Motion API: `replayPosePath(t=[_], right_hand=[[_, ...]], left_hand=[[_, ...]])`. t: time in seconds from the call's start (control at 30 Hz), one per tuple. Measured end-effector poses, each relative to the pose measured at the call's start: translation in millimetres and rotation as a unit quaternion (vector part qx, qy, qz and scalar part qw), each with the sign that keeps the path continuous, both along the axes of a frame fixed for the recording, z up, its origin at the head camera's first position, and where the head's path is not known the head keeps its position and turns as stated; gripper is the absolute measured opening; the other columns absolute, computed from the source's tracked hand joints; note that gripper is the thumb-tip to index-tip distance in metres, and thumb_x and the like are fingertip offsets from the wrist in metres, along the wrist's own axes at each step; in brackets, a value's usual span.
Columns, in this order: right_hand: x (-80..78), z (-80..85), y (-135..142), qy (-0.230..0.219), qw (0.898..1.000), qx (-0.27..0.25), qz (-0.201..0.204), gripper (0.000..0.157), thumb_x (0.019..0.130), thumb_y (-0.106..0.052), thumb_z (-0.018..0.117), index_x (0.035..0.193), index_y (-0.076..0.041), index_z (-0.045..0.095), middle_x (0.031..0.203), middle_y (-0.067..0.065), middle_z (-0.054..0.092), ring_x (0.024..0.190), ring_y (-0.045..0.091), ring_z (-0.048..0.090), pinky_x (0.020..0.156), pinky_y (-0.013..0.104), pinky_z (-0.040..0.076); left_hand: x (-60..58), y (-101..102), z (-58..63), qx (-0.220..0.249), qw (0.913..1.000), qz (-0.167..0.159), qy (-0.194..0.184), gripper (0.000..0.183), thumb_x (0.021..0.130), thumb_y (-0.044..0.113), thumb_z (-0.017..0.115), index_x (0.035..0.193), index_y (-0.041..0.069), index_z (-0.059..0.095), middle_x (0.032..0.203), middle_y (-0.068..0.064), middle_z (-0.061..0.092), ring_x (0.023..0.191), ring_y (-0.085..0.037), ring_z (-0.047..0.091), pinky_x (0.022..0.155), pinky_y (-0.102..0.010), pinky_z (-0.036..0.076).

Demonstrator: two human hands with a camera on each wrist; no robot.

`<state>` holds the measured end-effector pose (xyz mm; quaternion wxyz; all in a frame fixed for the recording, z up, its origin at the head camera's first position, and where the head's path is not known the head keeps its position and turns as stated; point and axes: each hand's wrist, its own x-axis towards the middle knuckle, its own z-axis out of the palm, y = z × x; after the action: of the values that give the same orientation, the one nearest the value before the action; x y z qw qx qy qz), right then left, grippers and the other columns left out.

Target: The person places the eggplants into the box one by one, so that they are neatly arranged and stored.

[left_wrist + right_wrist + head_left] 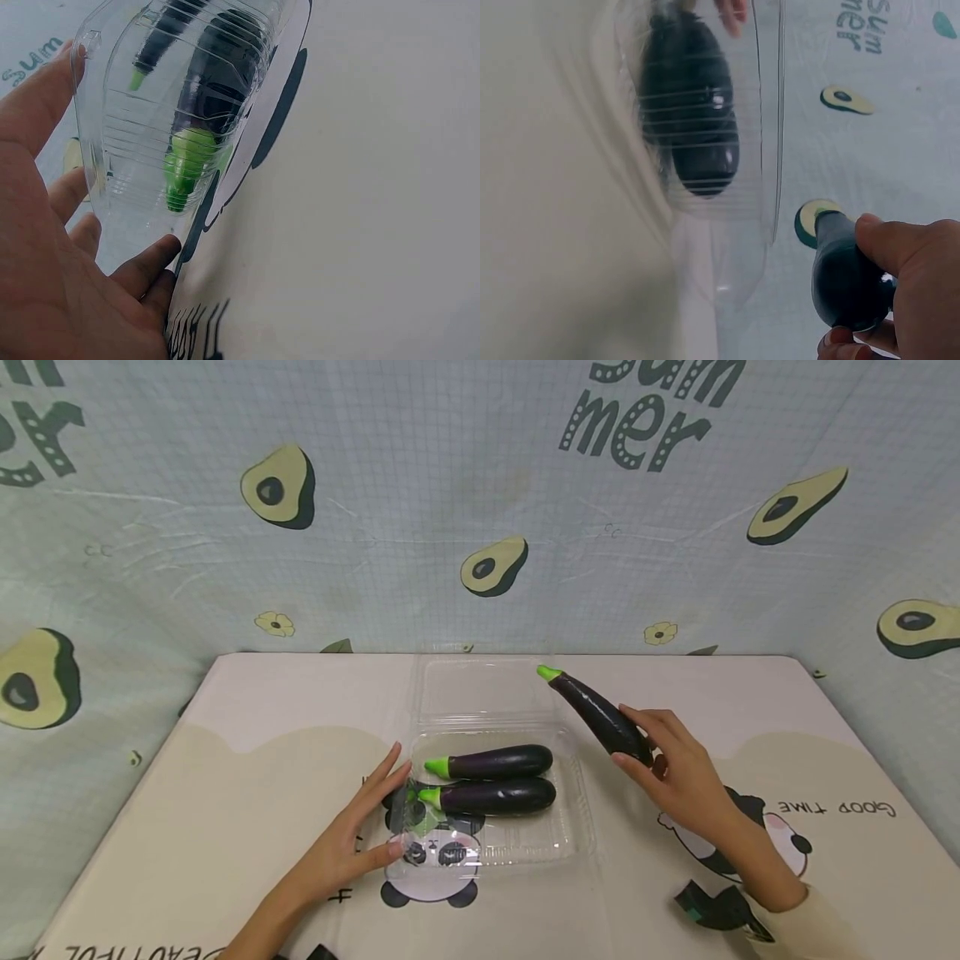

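My right hand [678,772] grips a dark purple eggplant [603,714] by its thick end, right of a clear plastic container [525,847]. The green stem of this eggplant points up and left. Two more eggplants, a back one [502,762] and a front one [498,797], lie side by side in the container, stems to the left. Beside the container's left wall is my left hand [352,835], fingers spread and touching its edge. In the left wrist view the fingertips [161,251] rest along the container wall. The right wrist view shows the held eggplant [844,281] between thumb and fingers.
The container's clear lid [483,689] lies folded back behind it. The tablecloth [262,810] carries printed pandas and lettering. A curtain [390,527] with avocado prints hangs behind the table. A black strap-like item [716,906] is at the right wrist.
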<state>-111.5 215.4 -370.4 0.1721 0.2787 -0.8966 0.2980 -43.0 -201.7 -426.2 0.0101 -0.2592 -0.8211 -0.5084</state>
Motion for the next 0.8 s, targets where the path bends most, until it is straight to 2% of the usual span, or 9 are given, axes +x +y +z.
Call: replayPosePath(t=[0.33, 0.57, 0.8], right_hand=[[4.1, 5.5, -15, 0.023, 0.998, -0.009, 0.049, 0.062, 0.083, -0.012, 0.075, 0.139, -0.007, 0.049, 0.121, 0.007, 0.052, 0.058, 0.006, 0.045, 0.051, 0.013, 0.04], [5.9, 7.5, -23, 0.022, 0.997, -0.011, 0.077, 0.058, 0.086, -0.018, 0.072, 0.137, -0.004, 0.049, 0.12, 0.007, 0.051, 0.066, 0.005, 0.045, 0.051, 0.015, 0.041], [6.8, 9.0, -29, 0.013, 0.995, -0.012, 0.096, 0.058, 0.087, -0.02, 0.071, 0.138, -0.005, 0.049, 0.12, 0.005, 0.05, 0.068, 0.004, 0.044, 0.052, 0.012, 0.039]], left_hand=[[0.2, 0, -0.3, 0.0, 1.0, 0.001, -0.002, 0.08, 0.079, 0.012, 0.07, 0.15, 0.011, 0.032, 0.16, -0.003, 0.008, 0.146, -0.022, 0.006, 0.1, -0.074, 0.011], [0.5, -1, -1.2, 0.0, 1.0, 0.002, 0.0, 0.08, 0.079, 0.012, 0.069, 0.15, 0.011, 0.032, 0.16, -0.003, 0.008, 0.145, -0.029, 0.007, 0.1, -0.074, 0.011], [0.6, 0, -0.3, 0.0, 1.0, 0.003, -0.003, 0.08, 0.079, 0.012, 0.07, 0.15, 0.011, 0.032, 0.16, -0.003, 0.008, 0.146, -0.025, 0.006, 0.1, -0.074, 0.012]])
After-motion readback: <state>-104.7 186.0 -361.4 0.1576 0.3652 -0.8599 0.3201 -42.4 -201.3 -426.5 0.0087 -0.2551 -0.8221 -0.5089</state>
